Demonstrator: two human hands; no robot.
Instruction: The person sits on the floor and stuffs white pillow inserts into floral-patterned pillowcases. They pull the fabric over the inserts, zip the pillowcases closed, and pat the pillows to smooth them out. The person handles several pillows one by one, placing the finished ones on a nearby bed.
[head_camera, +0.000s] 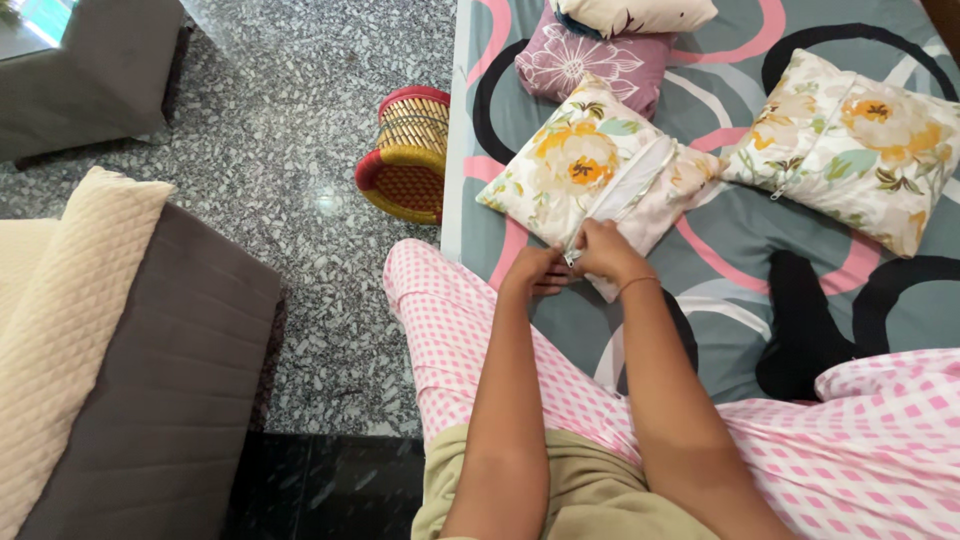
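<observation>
Far left: grey sofa (170, 400) with a cream quilted cushion (60, 330) on it, over speckled stone floor (290, 130). Small woven stool (408, 152), red and yellow rim, lies tipped beside the bed (720, 270), which has a grey sheet with pink, black and white loops. Person sits on the bed edge in pink checked trousers. Left hand (533, 270) pinches the near corner of the floral cushion (580, 165); right hand (605, 250) just beside it, grip clamped on the zip end of that cushion's open white seam. The cushion lies flat on the bed before the knees. Behind: mauve flower-print cushion (590, 60), cream one (640, 14) on top. Right: second floral cushion (850, 140), zipped, well apart.
</observation>
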